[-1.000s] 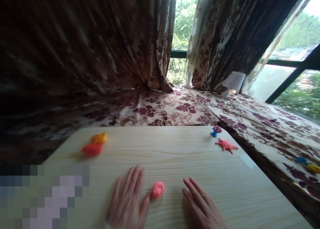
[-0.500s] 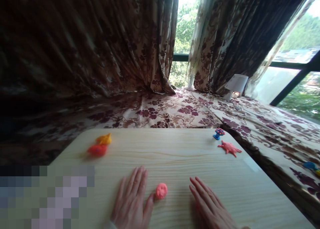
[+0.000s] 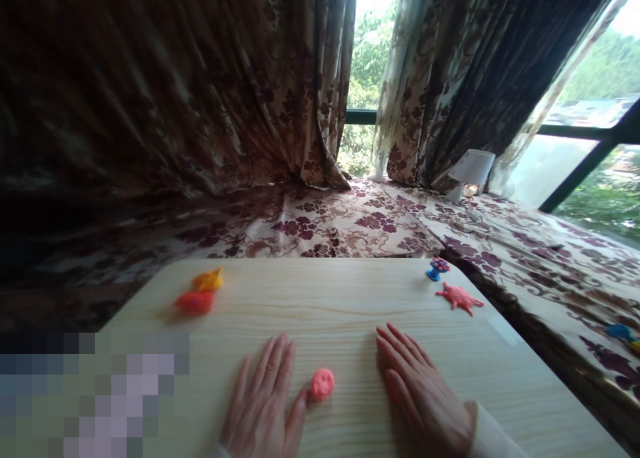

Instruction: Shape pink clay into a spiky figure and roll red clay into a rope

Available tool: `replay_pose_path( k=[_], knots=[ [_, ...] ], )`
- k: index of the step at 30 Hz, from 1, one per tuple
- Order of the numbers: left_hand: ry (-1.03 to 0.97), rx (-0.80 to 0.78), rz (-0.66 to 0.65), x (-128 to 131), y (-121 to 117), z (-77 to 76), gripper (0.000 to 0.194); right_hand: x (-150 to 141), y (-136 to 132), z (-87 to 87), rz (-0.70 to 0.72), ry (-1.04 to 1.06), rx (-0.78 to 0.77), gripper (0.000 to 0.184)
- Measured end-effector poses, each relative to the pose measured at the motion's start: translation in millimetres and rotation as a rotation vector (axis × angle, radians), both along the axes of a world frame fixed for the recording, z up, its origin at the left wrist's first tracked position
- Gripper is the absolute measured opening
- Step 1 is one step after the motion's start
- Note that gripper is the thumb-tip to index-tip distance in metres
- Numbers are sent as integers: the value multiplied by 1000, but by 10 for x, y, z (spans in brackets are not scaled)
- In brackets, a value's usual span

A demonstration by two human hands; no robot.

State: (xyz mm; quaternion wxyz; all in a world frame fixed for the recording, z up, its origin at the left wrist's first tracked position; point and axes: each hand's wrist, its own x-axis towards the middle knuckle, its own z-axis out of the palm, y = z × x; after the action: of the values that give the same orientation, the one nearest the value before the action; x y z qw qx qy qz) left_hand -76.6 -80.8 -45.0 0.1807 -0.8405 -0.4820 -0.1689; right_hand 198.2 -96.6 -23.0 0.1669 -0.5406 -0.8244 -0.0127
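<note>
We take the round pink disc (image 3: 323, 385) as our landmark: it lies flat on the pale wooden table (image 3: 310, 295), between the two hands. Just left of the disc we see the left hand (image 3: 263, 398), palm down, its fingers stretched out and loose; its thumb tip reaches the disc's edge, though we cannot tell whether it presses on it. To the right of the disc, a little apart, the right hand (image 3: 423, 385) lies palm down, its fingers extended and unclenched, with a reddish-pink piece (image 3: 391, 389) peeking out beneath the thumb; most of that piece is hidden from us. Beyond the disc, far to its left, we find a yellow-orange piece (image 3: 207, 281) behind a red one (image 3: 194, 303). Beyond the disc to its right, we see a blue stand topped with pink dots (image 3: 438, 269) and, just nearer, a spiky pink shape (image 3: 459, 298).
</note>
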Motion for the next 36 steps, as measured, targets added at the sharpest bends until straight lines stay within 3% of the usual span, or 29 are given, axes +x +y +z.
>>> replay_pose_path(
  k=[3, 6, 10, 13, 15, 18, 22, 26, 31, 33, 36],
  knots=[
    [-1, -17, 3, 3, -6, -5, 61, 19, -298, -126, 145, -70, 89, 53],
    [0, -34, 15, 4, -11, -6, 62, -191, -264, -106, 250, -101, 96, 54],
    [11, -45, 15, 1, -11, 0, 61, -454, 167, 49, 140, 36, 3, 46],
    [12, -43, 18, -2, -9, 3, 60, -389, 368, 108, 51, 104, -25, 43],
    [10, -46, 20, -2, -9, 4, 61, -236, 313, 85, 45, 100, -28, 40],
    [3, -52, 13, 2, -10, -1, 62, -17, 7, -19, 84, 75, 10, 43],
    [-14, -51, 12, 10, -9, -11, 65, -45, -310, -129, 181, -15, 87, 48],
    [-13, -46, 11, 7, -3, -17, 66, -363, -64, -31, 217, -19, 7, 45],
    [-1, -45, 15, -5, 1, -15, 63, -413, 405, 150, 8, 115, -43, 39],
    [2, -49, 19, -9, -1, -15, 61, -265, 367, 144, 4, 112, -45, 37],
    [2, -56, 12, -11, -8, -17, 61, -47, 60, 61, 27, 92, -19, 41]
  ],
)
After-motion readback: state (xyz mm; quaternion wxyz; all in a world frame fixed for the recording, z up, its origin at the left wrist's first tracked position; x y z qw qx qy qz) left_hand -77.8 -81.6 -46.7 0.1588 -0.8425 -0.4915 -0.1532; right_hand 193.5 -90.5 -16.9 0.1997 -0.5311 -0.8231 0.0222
